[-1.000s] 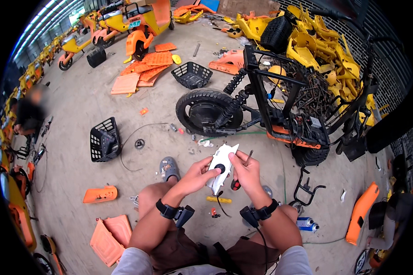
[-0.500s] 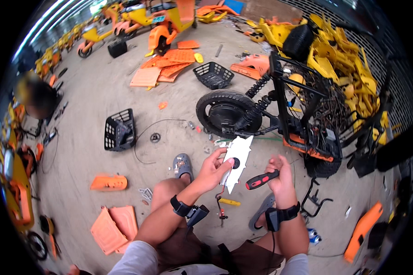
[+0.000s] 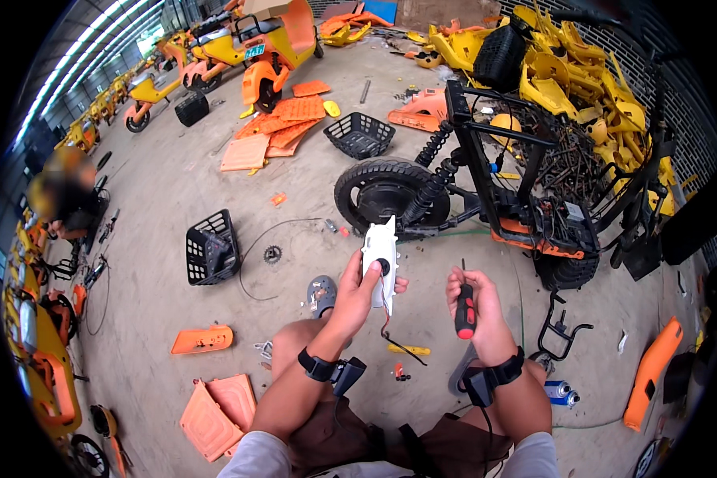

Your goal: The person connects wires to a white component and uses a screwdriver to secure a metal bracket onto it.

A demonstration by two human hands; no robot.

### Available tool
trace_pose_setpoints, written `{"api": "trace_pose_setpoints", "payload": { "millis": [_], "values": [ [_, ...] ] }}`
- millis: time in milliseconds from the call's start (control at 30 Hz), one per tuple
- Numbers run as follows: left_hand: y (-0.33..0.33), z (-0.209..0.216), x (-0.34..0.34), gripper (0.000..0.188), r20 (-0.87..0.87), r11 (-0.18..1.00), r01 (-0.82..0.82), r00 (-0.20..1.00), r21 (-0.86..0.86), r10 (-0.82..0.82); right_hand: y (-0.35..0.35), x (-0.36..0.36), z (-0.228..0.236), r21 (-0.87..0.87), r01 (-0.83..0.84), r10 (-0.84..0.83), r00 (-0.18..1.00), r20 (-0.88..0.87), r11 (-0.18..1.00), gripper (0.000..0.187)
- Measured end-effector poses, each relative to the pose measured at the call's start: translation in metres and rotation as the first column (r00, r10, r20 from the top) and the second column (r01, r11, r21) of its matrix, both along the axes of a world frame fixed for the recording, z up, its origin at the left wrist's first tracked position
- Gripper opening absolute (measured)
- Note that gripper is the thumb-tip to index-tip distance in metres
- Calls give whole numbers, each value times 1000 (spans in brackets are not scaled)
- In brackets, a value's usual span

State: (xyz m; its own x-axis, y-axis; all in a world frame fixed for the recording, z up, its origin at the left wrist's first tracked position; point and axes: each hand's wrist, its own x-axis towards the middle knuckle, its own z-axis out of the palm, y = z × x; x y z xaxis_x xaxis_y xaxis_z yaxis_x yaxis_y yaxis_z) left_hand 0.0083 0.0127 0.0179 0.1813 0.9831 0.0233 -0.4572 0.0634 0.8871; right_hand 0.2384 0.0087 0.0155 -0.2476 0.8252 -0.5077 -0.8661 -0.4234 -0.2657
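Observation:
My left hand [image 3: 357,293] grips a white plastic housing [image 3: 381,239] with small tabs along its edges. The thumb lies beside a round black part [image 3: 385,266] on it, and fingertips show at its right side. A thin dark cable [image 3: 398,345] hangs from the housing's lower end. To the right, my right hand [image 3: 479,303] is closed round a black and red screwdriver [image 3: 465,311], its shaft pointing up and away. The screwdriver and the housing are apart.
A stripped scooter frame [image 3: 526,191] with its wheel [image 3: 390,195] stands ahead on the right. Black baskets [image 3: 213,248], orange panels [image 3: 215,414] and a sprocket [image 3: 272,254] lie about the floor. Yellow covers [image 3: 550,80] are heaped at the far right. A person [image 3: 80,207] is at far left.
The white housing has turned more edge-on and shifted left and down. The screwdriver has swung from pointing sideways to tip up. The cable hangs more freely.

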Motion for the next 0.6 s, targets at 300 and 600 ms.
{"api": "trace_pose_setpoints", "payload": {
  "millis": [300, 600],
  "values": [
    [8, -9, -10, 48, 168, 996, 5, 986, -84, 9, -13, -24, 2, 3, -227, 219, 941, 258, 974, 57],
    [12, -12, -13, 48, 178, 997, -36, 983, -63, 46, -12, -19, 15, -67, -320, 325, 941, 94, 945, 50]
  ]
}}
